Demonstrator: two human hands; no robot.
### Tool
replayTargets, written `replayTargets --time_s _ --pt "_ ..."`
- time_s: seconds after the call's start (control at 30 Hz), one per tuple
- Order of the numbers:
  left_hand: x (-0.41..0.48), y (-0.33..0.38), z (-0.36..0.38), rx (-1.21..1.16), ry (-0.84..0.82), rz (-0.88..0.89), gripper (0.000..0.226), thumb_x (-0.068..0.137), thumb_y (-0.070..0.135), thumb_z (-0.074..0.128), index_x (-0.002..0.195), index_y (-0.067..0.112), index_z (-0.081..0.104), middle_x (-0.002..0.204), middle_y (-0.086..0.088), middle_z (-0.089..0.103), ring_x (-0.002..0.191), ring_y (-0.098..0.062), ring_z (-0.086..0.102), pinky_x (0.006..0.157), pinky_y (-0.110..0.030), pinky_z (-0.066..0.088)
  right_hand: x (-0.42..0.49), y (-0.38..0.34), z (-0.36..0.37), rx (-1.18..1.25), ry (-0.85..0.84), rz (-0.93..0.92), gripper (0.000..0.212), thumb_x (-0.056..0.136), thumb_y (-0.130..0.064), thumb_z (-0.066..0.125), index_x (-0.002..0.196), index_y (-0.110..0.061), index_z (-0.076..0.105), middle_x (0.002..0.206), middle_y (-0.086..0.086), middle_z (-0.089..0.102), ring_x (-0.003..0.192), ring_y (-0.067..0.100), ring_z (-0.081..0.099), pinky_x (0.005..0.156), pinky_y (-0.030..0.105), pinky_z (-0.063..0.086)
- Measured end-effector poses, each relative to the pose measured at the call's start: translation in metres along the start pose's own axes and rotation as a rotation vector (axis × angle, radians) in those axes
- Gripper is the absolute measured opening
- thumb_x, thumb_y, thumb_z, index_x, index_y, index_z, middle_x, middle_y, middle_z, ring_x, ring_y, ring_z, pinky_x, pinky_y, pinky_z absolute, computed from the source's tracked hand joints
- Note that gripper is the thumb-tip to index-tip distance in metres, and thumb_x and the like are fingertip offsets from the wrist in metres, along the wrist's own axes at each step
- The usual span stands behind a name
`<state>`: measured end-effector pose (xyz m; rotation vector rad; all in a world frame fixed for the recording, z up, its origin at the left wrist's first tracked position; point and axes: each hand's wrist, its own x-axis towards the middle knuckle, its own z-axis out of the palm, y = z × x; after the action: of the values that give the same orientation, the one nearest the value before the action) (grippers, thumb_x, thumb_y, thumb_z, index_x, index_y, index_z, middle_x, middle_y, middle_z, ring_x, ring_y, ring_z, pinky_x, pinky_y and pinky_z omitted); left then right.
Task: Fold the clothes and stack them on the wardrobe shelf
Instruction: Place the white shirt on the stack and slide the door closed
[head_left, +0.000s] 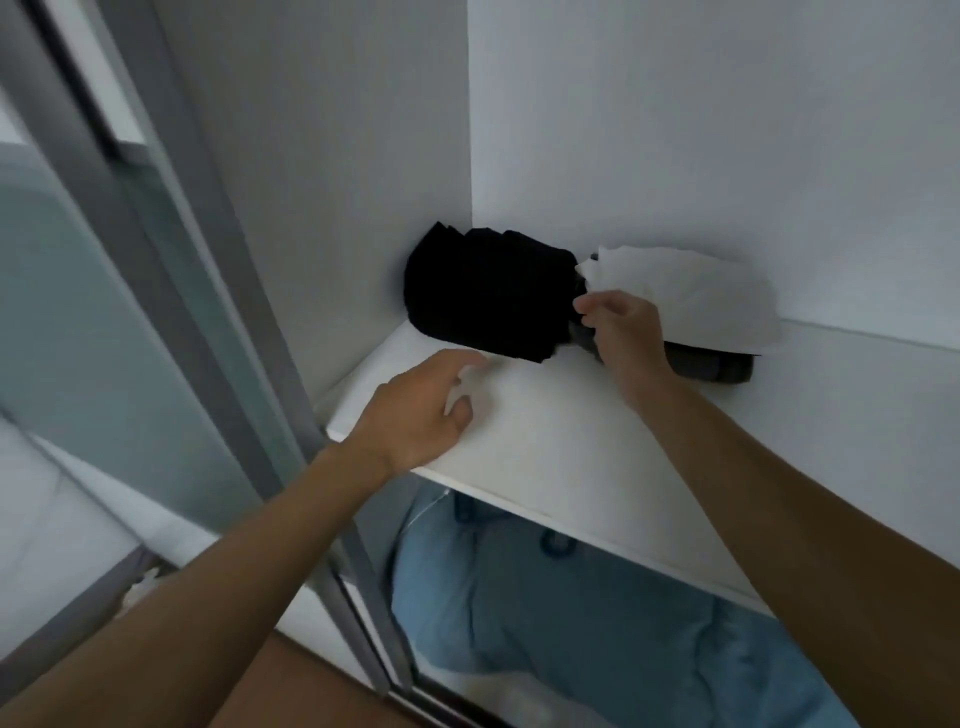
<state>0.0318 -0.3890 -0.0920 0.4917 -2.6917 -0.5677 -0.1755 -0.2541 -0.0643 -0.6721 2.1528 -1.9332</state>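
Our left hand (431, 410) hovers relaxed, holding nothing, over the shelf (545, 441). Our right hand (626, 332) grips the grey cloth (717, 366) under the white cloth (696, 296), beside black clothes (488, 296) in the shelf's corner.

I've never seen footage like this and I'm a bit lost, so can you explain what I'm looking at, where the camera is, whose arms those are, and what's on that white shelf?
There is no machine here. One camera sits on a person's head, looking forward and down, so the two bare arms are that person's own. They are reaching onto a white shelf inside a wardrobe. In its back corner lies a black pile of clothes. Beside it, a white folded garment lies on a dark grey garment. The right hand curls its fingers at the left end of that stack; whether it really grips is unclear. The left hand holds nothing, fingers relaxed over the shelf's front. Light blue fabric shows below the shelf.
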Motion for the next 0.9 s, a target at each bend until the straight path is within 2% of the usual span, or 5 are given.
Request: replayTargets --time_s 0.23,0.4,0.53,0.7,0.9 --pt "-0.129 -0.059 -0.096 -0.093 0.384 -0.301 0.030 0.082 0.031 0.043 0.108 0.033 0.058 0.080 0.015 0.073 0.079 -0.014 0.069 0.079 -0.039 0.056 -0.103 -0.101 0.142 0.033 -0.372 -0.239 0.025 0.094 -0.013 0.060 0.118 -0.011 0.066 0.109 0.006 0.071 0.091 0.009 0.065 0.083 0.025 0.052" --pt "-0.127 -0.096 -0.103 -0.321 0.141 -0.419 0.054 0.094 0.011 0.057 0.145 0.010 0.040 0.135 -0.005 0.055 0.125 -0.026 0.054 0.106 -0.031 0.040 -0.136 -0.131 0.220 -0.195 -0.493 -0.353 0.067 0.094 -0.029 0.063 0.151 -0.021 0.030 0.145 0.002 0.050 0.125 0.019 0.056 0.105 0.037 0.046" --pt "-0.104 -0.103 -0.094 -0.401 0.105 -0.408 0.052 0.088 0.012 0.061 0.137 0.011 0.043 0.125 -0.001 0.053 0.123 -0.026 0.054 0.092 -0.025 0.039 -0.131 -0.133 0.246 -0.327 -0.348 -0.319 0.039 0.095 -0.027 0.062 0.129 -0.013 0.048 0.114 0.001 0.061 0.106 0.022 0.063 0.082 0.029 0.045" --pt "-0.106 -0.109 -0.088 -0.406 0.106 -0.396 0.041 0.071 0.017 0.053 0.112 0.014 0.047 0.105 -0.003 0.055 0.095 -0.023 0.060 0.090 -0.043 0.053 -0.127 -0.131 0.248 -0.410 -0.326 -0.322 0.021 0.093 -0.031 0.064 0.101 -0.016 0.053 0.093 -0.003 0.058 0.085 0.014 0.058 0.068 0.026 0.043" --pt "-0.113 -0.093 -0.084 -0.190 -0.034 -0.390 0.031 0.073 0.032 0.052 0.098 0.018 0.061 0.097 0.003 0.066 0.088 -0.019 0.062 0.078 -0.033 0.051 -0.135 -0.127 0.223 -0.426 -0.282 -0.298 0.029 0.090 -0.031 0.067 0.079 -0.024 0.041 0.078 -0.011 0.045 0.067 0.007 0.046 0.056 0.025 0.032"
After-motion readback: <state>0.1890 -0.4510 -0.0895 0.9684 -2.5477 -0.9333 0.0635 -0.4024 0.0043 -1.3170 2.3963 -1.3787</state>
